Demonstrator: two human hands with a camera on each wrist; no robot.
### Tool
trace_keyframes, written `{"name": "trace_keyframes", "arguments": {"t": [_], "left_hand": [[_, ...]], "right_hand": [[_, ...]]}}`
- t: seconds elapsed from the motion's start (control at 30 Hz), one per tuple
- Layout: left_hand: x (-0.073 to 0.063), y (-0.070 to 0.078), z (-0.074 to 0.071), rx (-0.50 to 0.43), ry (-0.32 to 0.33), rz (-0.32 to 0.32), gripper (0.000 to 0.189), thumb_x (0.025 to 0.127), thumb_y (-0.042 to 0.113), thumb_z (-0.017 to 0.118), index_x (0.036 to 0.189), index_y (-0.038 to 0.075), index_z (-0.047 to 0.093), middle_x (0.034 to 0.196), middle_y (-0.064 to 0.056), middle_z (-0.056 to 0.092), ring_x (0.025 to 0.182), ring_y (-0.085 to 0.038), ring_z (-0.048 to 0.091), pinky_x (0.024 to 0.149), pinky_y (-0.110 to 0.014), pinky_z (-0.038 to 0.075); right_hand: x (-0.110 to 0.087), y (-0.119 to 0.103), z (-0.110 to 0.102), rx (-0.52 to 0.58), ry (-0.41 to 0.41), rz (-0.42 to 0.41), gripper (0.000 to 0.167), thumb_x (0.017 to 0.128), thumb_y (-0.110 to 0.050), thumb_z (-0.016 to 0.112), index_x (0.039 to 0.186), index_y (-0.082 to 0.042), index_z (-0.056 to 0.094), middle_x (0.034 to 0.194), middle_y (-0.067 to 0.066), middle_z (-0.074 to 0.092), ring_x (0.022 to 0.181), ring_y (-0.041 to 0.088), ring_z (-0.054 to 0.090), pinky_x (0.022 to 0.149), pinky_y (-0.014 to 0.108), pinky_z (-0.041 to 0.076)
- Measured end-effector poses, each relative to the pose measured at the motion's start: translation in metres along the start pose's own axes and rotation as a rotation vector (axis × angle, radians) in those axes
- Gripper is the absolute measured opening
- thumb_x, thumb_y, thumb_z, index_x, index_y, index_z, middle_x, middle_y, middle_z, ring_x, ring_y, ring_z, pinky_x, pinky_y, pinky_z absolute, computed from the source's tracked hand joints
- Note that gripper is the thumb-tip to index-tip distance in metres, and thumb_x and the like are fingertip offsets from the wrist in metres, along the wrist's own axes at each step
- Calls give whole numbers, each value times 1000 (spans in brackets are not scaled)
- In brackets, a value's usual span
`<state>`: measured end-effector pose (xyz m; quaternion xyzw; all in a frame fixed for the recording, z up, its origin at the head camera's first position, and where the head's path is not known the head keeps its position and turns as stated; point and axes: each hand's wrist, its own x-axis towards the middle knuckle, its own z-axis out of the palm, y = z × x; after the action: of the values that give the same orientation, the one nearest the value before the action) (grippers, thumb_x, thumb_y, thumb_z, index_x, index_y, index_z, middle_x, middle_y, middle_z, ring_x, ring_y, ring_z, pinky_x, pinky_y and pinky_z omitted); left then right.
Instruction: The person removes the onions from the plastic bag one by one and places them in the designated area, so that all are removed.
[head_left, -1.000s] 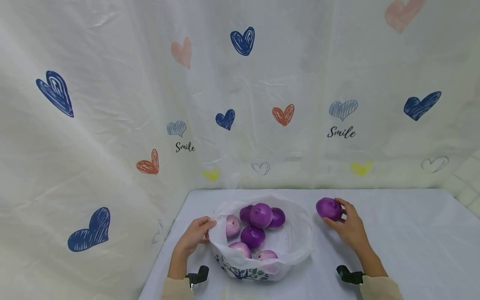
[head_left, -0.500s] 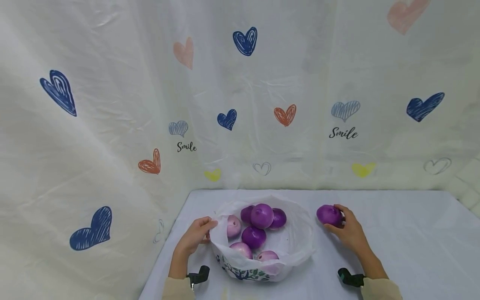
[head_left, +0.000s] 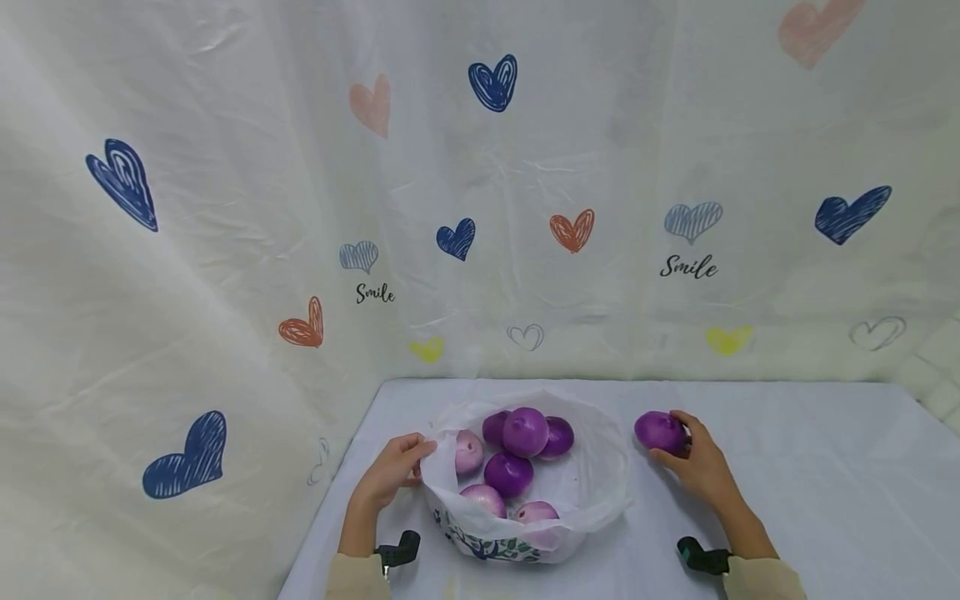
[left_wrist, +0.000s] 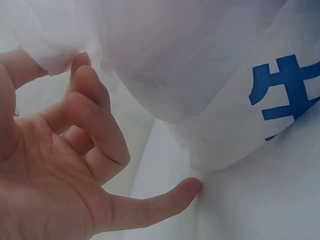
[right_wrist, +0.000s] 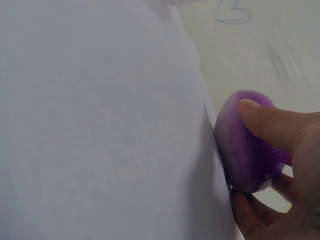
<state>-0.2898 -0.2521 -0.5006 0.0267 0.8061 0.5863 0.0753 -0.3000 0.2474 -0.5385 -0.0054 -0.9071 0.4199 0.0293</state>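
Observation:
A white plastic bag [head_left: 600, 467] with its mouth spread wide stands on the table, printed with a leafy pattern low on its front. Inside lie several onions, some deep purple like this onion [head_left: 508, 475], others paler pink like this one [head_left: 468, 452]. My left hand [head_left: 392, 468] pinches the bag's rim on its left side; the left wrist view shows the thin plastic between thumb and finger. To the right of the bag, my right hand [head_left: 701, 462] grips a purple onion [head_left: 660, 433] from its right side, thumb on one face, close over the tabletop.
The table [head_left: 825, 483] has a white cover. Behind and to the left hangs a pale curtain [head_left: 615, 150] printed with hearts and the word Smile. A dark camera mount sits on each wrist.
My right hand has lowered the purple onion slightly toward the table. The left hand keeps its pinch on the bag, and the whole head view has shifted a little.

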Motion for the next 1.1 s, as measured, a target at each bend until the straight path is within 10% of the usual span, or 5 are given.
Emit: {"name": "trace_keyframes", "arguments": {"t": [1.1], "left_hand": [[0, 1, 1, -6, 5, -4, 28, 101, 31, 63, 87, 8, 57, 71, 0, 49, 72, -17, 50, 75, -43, 52]], "right_hand": [[-8, -27, -21, -26, 158, -138, 82, 92, -29, 76, 154, 3, 32, 149, 39, 33, 128, 58, 43, 99, 71, 41]]}}
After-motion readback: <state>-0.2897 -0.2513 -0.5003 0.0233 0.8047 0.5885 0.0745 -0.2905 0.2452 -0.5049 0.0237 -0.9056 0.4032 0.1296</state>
